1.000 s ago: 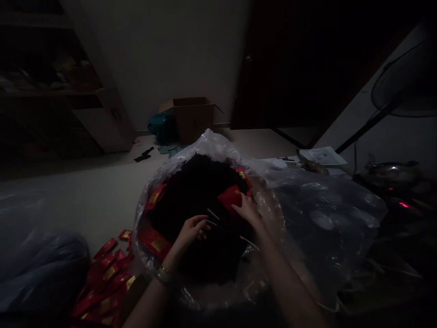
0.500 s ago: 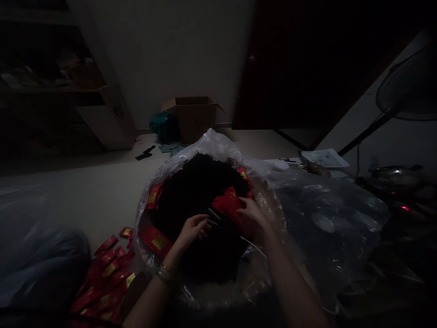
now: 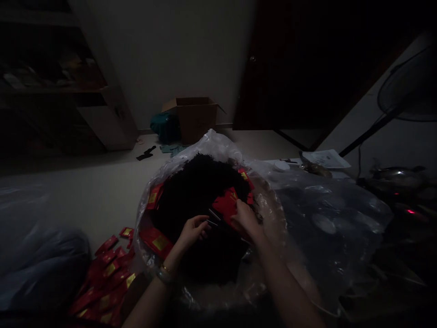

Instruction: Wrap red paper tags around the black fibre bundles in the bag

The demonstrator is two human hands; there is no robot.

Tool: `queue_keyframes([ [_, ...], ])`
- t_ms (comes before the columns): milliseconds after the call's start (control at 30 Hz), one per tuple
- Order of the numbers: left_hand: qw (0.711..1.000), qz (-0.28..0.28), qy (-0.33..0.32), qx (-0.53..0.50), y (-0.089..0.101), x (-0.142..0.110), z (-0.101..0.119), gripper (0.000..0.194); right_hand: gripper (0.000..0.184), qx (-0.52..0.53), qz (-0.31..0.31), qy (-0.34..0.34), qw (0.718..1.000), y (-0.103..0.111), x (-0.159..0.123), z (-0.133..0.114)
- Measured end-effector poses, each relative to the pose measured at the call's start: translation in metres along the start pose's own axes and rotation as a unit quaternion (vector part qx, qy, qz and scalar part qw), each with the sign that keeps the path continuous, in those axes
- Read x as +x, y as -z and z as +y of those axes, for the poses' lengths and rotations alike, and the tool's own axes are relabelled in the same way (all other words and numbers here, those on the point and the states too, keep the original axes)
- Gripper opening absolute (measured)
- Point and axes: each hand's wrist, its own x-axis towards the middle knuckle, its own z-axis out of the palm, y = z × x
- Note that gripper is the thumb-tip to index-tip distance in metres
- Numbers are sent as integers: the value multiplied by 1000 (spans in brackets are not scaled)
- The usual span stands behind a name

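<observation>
A dark, loose heap (image 3: 201, 182), perhaps tea leaves, fills a round container lined with clear plastic (image 3: 218, 141). Over the heap, my left hand (image 3: 193, 232) has its fingers curled and pinched at a thin dark object with two bright straight edges (image 3: 215, 214); its kind is too dark to make out. My right hand (image 3: 247, 218) reaches down onto a pile of red packets (image 3: 225, 204) at the heap's right side, fingers bent against them. Whether it grips one is hard to see. More red packets with gold labels (image 3: 159, 241) lie along the container's left inner edge.
Many red packets (image 3: 109, 278) are piled on the left beside the container. Clear plastic sheeting (image 3: 327, 218) spreads over round items at right. An open cardboard box (image 3: 196, 118) stands by the wall, a fan (image 3: 409, 86) at far right. The room is dim.
My right hand has shifted slightly left and turned, its fingers now bent down over the red packets. My left hand has hardly moved.
</observation>
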Motion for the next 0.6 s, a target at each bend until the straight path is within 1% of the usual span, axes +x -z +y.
queue_keyframes([
  [100,1000,-5,3,2,0,-1,1,39,22,-9,18,19,1000,-3,1,1],
  [167,1000,-8,5,3,0,-1,2,38,20,-12,20,17,1000,-3,3,2],
  [267,1000,-4,2,4,-1,-1,2,36,20,-11,22,18,1000,-2,6,4],
  [367,1000,-4,2,5,-2,-1,1,36,21,-6,11,28,1000,-2,6,6],
  [500,1000,1,-1,8,-2,0,0,36,33,-10,-9,29,999,-11,4,9],
  [600,1000,-3,-3,11,-1,0,-1,36,27,-9,-23,19,1000,-18,3,11],
])
